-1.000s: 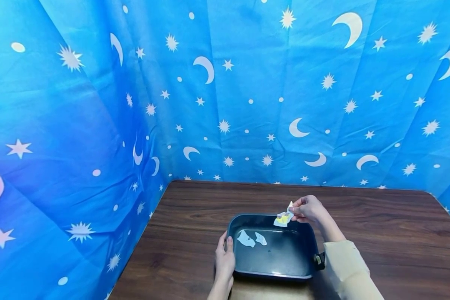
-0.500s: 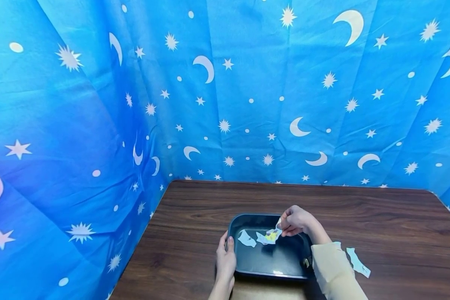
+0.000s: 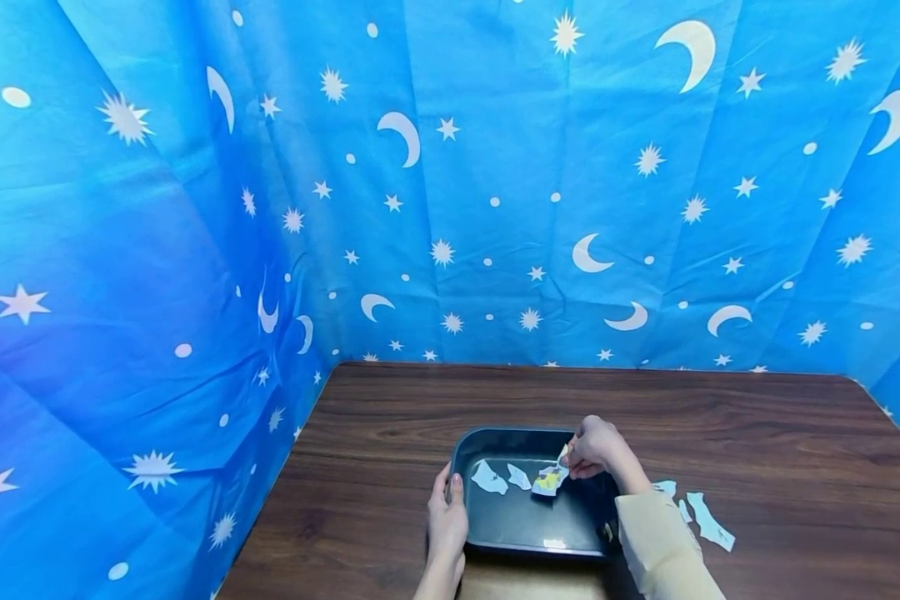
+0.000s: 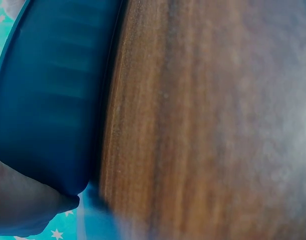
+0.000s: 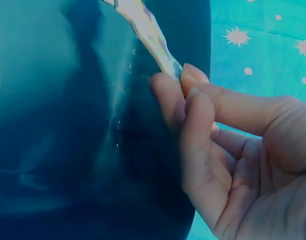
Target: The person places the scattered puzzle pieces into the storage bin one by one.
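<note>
Right hand (image 3: 598, 450): nearly closed to a pinch, thumb and bent fingertips (image 5: 166, 92) meeting on one end of a torn paper scrap; the other fingers curl in toward the palm.
Yellow-patched scrap (image 3: 550, 480): held by its upper end in the right hand, hanging down and to the left of those fingertips, over the inside of the pan; whether its lower edge touches the bottom is hard to tell.
Left hand (image 3: 447, 521): gripping the side wall of the pan, thumb up at the rim and fingers along the outside; the gap is only as wide as the wall between them.
Black pan (image 3: 521, 525): between the two hands, its left side in the left hand's grip, its far right part beneath the right hand.
Two pale scraps: lying in the pan, the larger (image 3: 489, 477) just right of the left thumb, the smaller (image 3: 519, 477) between it and the pinched piece.
Loose scraps: on the brown table (image 3: 375, 475) to the right of the right hand, beyond its cream sleeve (image 3: 660, 537); one long strip (image 3: 711, 522) shows whole, the others are partly hidden by the sleeve.
</note>
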{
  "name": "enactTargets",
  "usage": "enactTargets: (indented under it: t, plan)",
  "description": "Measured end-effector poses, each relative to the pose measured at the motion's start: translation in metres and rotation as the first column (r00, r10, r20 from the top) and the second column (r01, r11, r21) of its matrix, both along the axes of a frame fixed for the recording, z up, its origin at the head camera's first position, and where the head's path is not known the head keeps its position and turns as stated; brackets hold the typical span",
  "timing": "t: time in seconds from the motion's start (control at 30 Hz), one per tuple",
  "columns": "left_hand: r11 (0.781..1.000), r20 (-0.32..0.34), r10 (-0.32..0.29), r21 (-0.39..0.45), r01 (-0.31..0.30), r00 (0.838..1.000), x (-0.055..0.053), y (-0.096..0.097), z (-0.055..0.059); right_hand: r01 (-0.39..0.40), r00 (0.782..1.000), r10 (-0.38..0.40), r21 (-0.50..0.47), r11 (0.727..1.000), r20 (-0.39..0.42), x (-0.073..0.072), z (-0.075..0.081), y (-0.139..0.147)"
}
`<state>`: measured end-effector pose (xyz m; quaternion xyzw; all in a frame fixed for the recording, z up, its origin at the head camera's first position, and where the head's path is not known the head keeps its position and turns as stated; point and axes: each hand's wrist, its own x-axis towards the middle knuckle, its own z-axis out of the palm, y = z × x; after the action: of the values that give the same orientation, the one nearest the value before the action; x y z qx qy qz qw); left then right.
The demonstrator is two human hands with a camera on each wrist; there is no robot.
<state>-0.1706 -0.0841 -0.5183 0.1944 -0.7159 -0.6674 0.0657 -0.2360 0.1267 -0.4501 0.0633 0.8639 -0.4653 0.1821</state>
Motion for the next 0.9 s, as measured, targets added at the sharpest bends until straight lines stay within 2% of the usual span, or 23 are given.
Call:
enactTargets:
  t: [0.13,0.2,0.27,0.4,0.63,0.77,0.9]
  plan:
    - [1.0,-0.013,-0.003,0.0,0.003,1.0,-0.0002,-0.0001,-0.0004,0.027,1.0,-0.026,0.066,0.997,-0.006,-0.0015,0.0,0.0012]
    - [1.0,-0.018,-0.008,0.002,0.008,1.0,0.0002,-0.0001,-0.0009,0.024,0.999,-0.02,0.139,0.99,-0.027,-0.0018,-0.0002,0.0021]
    - [1.0,-0.019,-0.012,0.005,0.012,1.0,0.0009,-0.0002,-0.0009,0.007,0.999,0.006,0.23,0.973,-0.054,-0.0013,0.0,0.0032]
    - [1.0,-0.022,-0.015,0.011,0.016,1.0,0.002,-0.0006,-0.0001,-0.019,0.992,0.066,0.391,0.92,-0.108,0.0008,0.0004,0.0057]
    - [1.0,-0.029,-0.005,-0.003,0.005,1.0,0.0027,-0.0003,-0.0003,0.007,1.0,-0.008,0.318,0.948,0.0,0.0017,-0.0027,0.0013]
    - [1.0,-0.037,0.0,-0.019,-0.001,0.999,0.003,-0.0003,-0.0019,0.003,1.0,-0.005,0.378,0.926,0.004,0.0011,-0.0035,-0.0017]
    - [1.0,-0.029,-0.001,-0.022,0.001,1.0,0.0018,-0.0002,-0.0021,-0.008,1.0,0.009,0.379,0.925,-0.001,0.002,-0.004,-0.0021]
